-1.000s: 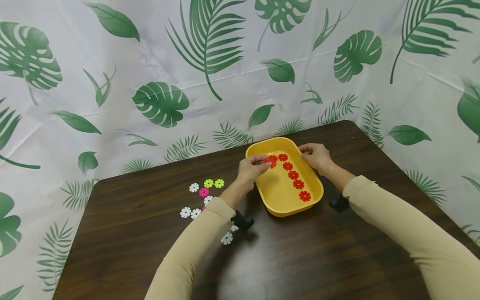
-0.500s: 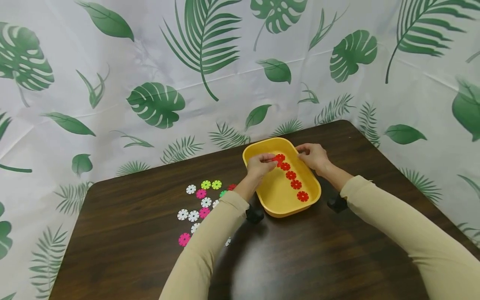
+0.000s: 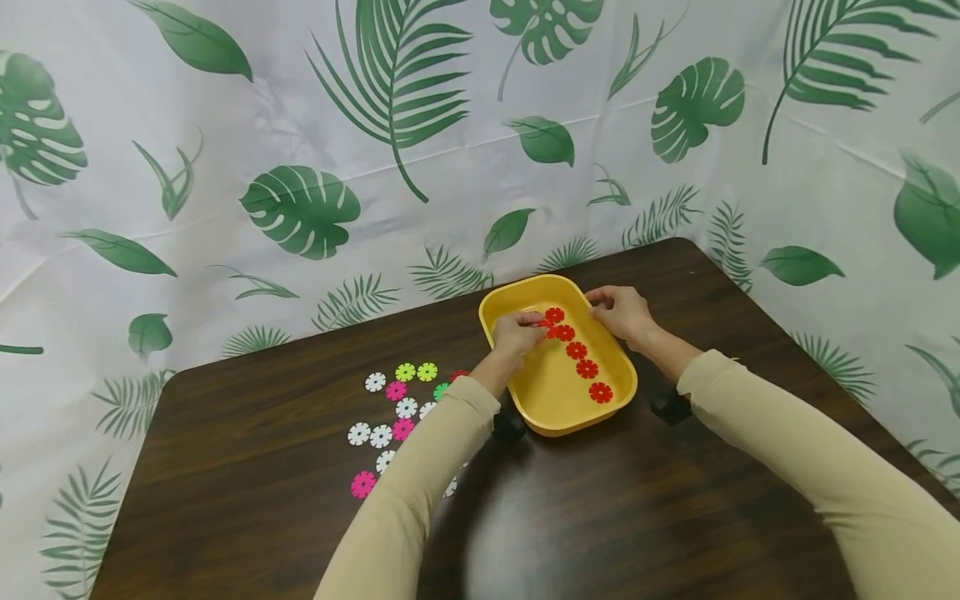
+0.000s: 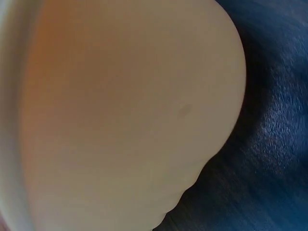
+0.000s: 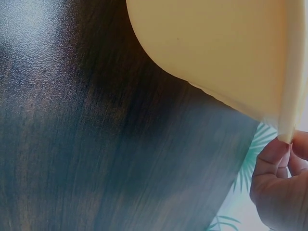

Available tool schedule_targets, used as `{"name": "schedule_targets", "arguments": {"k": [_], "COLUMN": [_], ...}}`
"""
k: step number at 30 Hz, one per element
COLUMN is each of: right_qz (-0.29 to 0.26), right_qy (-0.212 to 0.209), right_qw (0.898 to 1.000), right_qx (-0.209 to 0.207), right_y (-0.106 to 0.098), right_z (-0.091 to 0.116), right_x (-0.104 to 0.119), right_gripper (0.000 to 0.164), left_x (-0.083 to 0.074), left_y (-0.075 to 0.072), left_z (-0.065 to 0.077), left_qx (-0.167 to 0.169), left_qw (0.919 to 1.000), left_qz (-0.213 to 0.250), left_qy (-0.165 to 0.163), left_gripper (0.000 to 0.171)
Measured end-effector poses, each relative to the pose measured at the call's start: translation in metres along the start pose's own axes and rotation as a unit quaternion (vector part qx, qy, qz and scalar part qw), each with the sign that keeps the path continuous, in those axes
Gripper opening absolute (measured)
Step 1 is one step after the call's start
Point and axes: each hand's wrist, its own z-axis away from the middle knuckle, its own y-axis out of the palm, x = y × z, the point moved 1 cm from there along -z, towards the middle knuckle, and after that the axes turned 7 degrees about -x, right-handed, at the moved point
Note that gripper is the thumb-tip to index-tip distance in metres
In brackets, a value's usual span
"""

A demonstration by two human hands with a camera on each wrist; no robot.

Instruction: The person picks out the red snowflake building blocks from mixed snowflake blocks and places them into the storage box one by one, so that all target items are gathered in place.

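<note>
Inside the yellow plastic tray [image 3: 551,400] a slanting row of red notched snowflake discs [image 3: 576,351] runs down the right side. My left hand [image 3: 516,335] reaches over the tray's left rim and pinches a red snowflake disc [image 3: 540,323] between thumb and fingers, partly hidden. Another red disc lies right beside its fingertips, touching the row in this view. At the tray's upper right, my right hand [image 3: 624,317] grips the rim; in the right wrist view its thumb and fingers [image 5: 272,156] pinch the rim's edge. The left wrist view holds only the tray's outer wall [image 4: 134,115] and table.
Left of the tray, white, pink, yellow-green and green snowflake discs [image 3: 381,435] lie scattered on the dark wooden table [image 3: 247,467], some hidden by the left sleeve [image 3: 420,475]. A leaf-printed curtain [image 3: 442,100] hangs behind the table and along its right.
My left hand has moved right across the tray toward the row of red discs, then drawn back slightly. The right hand has stayed on the rim. The head view has turned a little to the right.
</note>
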Motion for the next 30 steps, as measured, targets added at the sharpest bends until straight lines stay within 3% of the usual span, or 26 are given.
{"name": "schedule_targets", "arguments": {"k": [7,19,30], "right_qz": [0.004,-0.002,0.001], "right_qy": [-0.002,0.000,0.000], "right_qw": [1.000,1.000,1.000], "right_qx": [-0.003,0.002,0.000], "right_y": [0.001,0.001,0.000], "right_z": [-0.002,0.000,-0.001], "right_x": [0.000,0.001,-0.001], "right_gripper": [0.033,0.033,0.032], "left_x": [0.003,0.005,0.008], "left_y": [0.002,0.003,0.005], "left_z": [-0.006,-0.012,-0.017], "left_qx": [-0.028,-0.058,-0.055], "left_qw": [0.9981,0.9922,0.9894], "left_qz": [-0.055,-0.106,-0.128], "left_qy": [-0.005,-0.029,-0.041], "left_gripper": [0.024,0.025,0.026]}}
